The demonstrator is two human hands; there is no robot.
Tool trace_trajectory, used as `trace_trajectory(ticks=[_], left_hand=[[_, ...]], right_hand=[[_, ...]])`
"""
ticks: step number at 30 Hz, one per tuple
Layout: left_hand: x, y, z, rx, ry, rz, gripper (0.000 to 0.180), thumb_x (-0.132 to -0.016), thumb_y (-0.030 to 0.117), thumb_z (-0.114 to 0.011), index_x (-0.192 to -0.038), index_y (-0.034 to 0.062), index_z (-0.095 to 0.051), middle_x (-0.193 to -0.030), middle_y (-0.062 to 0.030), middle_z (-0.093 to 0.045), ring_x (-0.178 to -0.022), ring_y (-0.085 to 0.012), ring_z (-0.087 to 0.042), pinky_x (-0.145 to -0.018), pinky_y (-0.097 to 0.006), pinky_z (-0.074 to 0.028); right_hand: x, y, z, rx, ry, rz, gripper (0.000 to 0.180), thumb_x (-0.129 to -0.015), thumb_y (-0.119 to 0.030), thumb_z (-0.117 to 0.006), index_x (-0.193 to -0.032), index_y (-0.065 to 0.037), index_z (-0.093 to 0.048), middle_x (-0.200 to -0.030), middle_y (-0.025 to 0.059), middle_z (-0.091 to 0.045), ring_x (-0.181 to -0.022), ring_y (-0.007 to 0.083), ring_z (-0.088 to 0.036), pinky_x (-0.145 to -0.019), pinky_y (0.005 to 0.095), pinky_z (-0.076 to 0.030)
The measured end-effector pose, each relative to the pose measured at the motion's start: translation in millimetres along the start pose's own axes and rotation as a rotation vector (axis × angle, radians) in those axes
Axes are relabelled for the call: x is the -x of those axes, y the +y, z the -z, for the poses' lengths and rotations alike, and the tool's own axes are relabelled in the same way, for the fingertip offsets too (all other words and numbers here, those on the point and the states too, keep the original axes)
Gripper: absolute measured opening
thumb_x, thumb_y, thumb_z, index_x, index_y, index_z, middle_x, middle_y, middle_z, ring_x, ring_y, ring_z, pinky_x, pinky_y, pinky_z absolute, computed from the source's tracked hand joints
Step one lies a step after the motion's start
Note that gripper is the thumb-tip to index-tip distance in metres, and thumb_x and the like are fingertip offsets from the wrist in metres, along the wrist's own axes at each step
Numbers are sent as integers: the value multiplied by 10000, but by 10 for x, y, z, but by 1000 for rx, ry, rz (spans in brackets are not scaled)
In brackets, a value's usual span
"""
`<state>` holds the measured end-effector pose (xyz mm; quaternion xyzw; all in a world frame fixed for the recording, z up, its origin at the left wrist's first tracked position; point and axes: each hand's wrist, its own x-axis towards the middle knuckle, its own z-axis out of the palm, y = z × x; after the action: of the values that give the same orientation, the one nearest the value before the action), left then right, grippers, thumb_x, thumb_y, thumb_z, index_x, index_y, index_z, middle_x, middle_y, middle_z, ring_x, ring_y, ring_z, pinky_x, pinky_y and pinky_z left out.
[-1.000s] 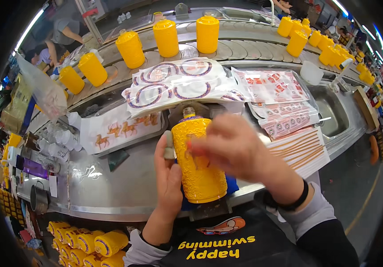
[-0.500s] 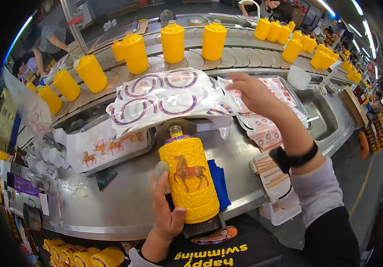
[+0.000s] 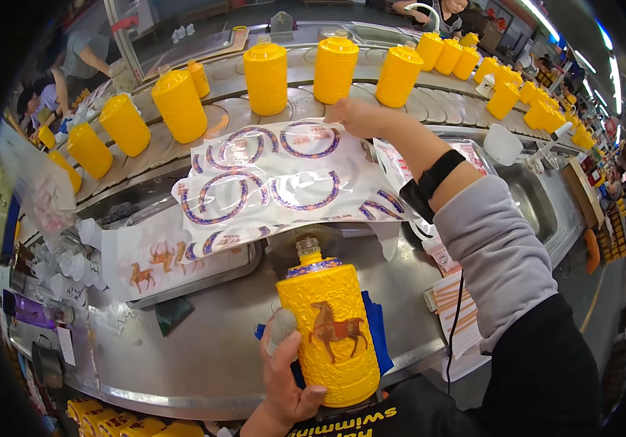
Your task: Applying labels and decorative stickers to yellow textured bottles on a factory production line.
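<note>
My left hand (image 3: 287, 386) is wrapped around the lower left side of a yellow embossed bottle (image 3: 327, 328) with a brown horse decal on its front. A clear neck tops the bottle, and a blue-purple patterned band circles its shoulder. A pale grey oval pad (image 3: 282, 331) sits at this hand's fingers, against the bottle. Further off, my right hand (image 3: 360, 116) pinches the far edge of a white sheet of ring-shaped decals (image 3: 313, 164). Its fingertips are partly hidden.
Yellow bottles (image 3: 266, 80) line the curved conveyor (image 3: 298, 109) beyond the sheets. A tray with horse decals (image 3: 138, 255) lies left, near small plastic cups (image 3: 73, 266). Blue cloth (image 3: 377, 331) shows behind the held bottle. A sink (image 3: 535, 193) is at right; other people work across the conveyor.
My right hand has moved away from me and leftward, onto the ring decal sheet's far edge. The held bottle appears lower and further right in view. Conveyor bottles have shifted position.
</note>
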<state>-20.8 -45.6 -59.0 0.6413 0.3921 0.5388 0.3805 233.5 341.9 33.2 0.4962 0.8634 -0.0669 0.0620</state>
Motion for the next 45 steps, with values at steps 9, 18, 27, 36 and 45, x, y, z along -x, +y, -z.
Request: trace_trajectory(ticks=[9,18,27,36,45], left_hand=[[-15,-33,62,-41,-176,-81,700,-963,362,-541,-1438,2,-172,-1421,-247,-306,-1320,-345,-383,-1113,-459,-295],[-50,-24,25,178,-118,-88,643,-964,315,-541,-1417,13,-199,-1413,-258,-320,-1313,-351,-397,-1110,-464,-308],[-54,-15,126,-52,-221,-54,630,-960,316,-536,-1420,45,-201,-1410,-267,-325,-1300,-363,-424,-1099,-466,-340],[-52,-15,66,-51,-170,-119,657,-965,352,-530,-1407,-8,-206,-1405,-253,-328,-1314,-338,-396,-1111,-447,-303],[-3,-9,7,19,-3,6,610,-899,464,-607,-1304,38,-446,-1373,-315,-362,-1268,-449,-378,-1067,-516,-300]], right_hand=[[-258,-39,64,-41,-228,-360,793,-824,-703,-516,-1122,19,-655,-1189,207,-607,-1093,346,-584,-867,420,-477],[-332,110,-2,-185,-98,-365,726,-734,-600,-708,-1161,-22,-601,-1082,129,-585,-828,233,-597,-621,367,-475],[-259,224,-45,-531,29,-434,270,-843,-284,-644,-1028,-88,-654,-825,36,-579,-552,135,-475,-434,308,-366],[-260,560,-178,-139,306,-181,244,-864,-276,-608,-962,-70,-694,-879,129,-688,-781,261,-642,-687,367,-503],[-257,415,-188,-186,142,-298,248,-835,-285,-660,-946,-67,-699,-882,139,-696,-828,260,-656,-711,368,-512]])
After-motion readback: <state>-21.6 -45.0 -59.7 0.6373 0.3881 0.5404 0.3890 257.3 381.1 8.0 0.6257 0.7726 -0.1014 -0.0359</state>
